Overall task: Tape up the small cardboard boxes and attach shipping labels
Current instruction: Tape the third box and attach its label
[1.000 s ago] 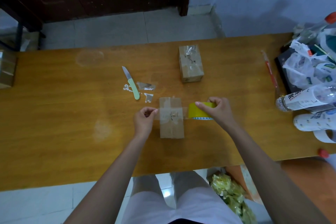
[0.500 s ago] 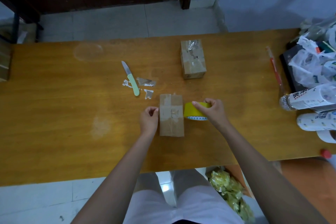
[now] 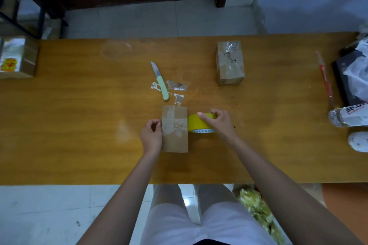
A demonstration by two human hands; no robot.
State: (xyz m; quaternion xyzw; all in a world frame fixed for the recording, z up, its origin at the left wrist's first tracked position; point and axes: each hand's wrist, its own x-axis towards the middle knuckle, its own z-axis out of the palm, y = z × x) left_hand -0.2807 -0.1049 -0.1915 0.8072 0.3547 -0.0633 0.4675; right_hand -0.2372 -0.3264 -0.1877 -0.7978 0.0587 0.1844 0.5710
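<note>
While our right hand [image 3: 219,123] grips the tape roll [image 3: 199,125] at the box's [image 3: 175,129] right edge, our left hand [image 3: 151,135] pinches its left edge. Bare table [image 3: 79,125] spreads leftward.

The table [image 3: 79,125] was glossy varnished wood. The near box [image 3: 175,139] was matt brown cardboard under shiny clear tape. The tape roll [image 3: 197,125] looked smooth yellow plastic; the knife [image 3: 160,80] had a metal blade.

both bare forearms reaching forward from the bottom edge, left hand [image 3: 151,137] curled with fingertips pinched at the side of the box [image 3: 175,129], right hand [image 3: 218,123] wrapped over the tape roll [image 3: 199,126] — thumb across its top, wrists roughly level
</note>
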